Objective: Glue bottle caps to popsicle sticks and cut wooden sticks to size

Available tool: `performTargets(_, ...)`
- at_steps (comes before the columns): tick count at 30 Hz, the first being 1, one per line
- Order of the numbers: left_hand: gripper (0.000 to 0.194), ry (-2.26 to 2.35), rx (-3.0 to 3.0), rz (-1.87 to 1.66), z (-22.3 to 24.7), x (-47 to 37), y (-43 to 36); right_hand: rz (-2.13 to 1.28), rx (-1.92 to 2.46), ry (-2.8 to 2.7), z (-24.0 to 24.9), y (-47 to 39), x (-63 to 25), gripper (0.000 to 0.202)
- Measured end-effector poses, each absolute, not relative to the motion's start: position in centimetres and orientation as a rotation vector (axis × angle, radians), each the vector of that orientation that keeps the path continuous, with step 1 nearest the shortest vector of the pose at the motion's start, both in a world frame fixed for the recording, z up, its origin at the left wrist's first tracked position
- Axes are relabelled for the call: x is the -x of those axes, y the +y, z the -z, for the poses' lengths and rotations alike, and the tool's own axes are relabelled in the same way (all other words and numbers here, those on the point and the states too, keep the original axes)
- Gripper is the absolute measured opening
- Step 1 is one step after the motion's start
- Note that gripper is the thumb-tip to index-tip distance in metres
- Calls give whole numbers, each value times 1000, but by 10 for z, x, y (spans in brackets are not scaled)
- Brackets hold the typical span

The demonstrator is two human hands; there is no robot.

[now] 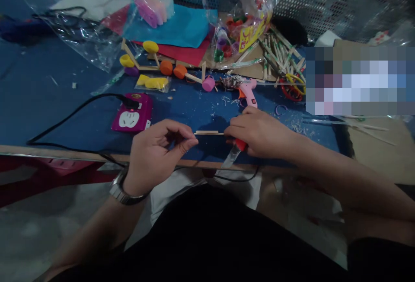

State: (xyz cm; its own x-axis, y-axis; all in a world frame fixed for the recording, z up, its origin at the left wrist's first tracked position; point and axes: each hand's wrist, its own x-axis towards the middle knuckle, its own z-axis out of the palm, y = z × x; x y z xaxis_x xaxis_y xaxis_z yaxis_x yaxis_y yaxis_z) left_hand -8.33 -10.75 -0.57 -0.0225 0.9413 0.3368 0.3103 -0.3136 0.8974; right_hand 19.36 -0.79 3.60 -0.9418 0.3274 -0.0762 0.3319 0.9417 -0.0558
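Note:
Between my two hands, just above the blue table, a thin wooden craft stick (207, 133) is held level, seen edge-on, with a shorter strip lying along it. My left hand (155, 150), wearing a wristwatch (121, 189), pinches its left end between thumb and fingertips. The right end is in the fingers of my right hand (259, 132). That hand also keeps a red-handled knife (240, 145) in its grip, the pale blade pointing down toward the table edge. Right behind my right hand lies a pink glue gun (249, 91).
A magenta power socket (132, 113) with a black cable sits left. Behind are joined sticks with orange caps (166, 68), a yellow packet (152, 83), coloured sheets (181, 24), a bag of caps (227, 35), a stick pile (280, 52) and scissors (293, 87). Cardboard (372, 148) lies right.

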Motion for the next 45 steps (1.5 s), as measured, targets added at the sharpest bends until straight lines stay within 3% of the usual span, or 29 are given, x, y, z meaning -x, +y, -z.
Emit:
performTargets(13,40,859,-1031,-1483,26,72,-112,-102,-336,3222,-2,-1,-169,26)
performTargets(25,24,1018,-1339,-1509,23,79,-116,92,-598,3193,0,-4,-171,29)
performTargets(28,20,1199,-1657,-1512,22,79,-113,119,-597,3187,1,-3,-171,34)
performTargets(33,22,1512,-2316,-1159,22,82,-108,110,-628,3221,4,-4,-173,38)
performTargets(40,29,1739,-2433,-850,24,84,-115,105,-626,3260,6,-7,-172,43)
performTargets(45,28,1759,-2455,-838,28,83,-117,71,-635,3257,7,-9,-173,44)
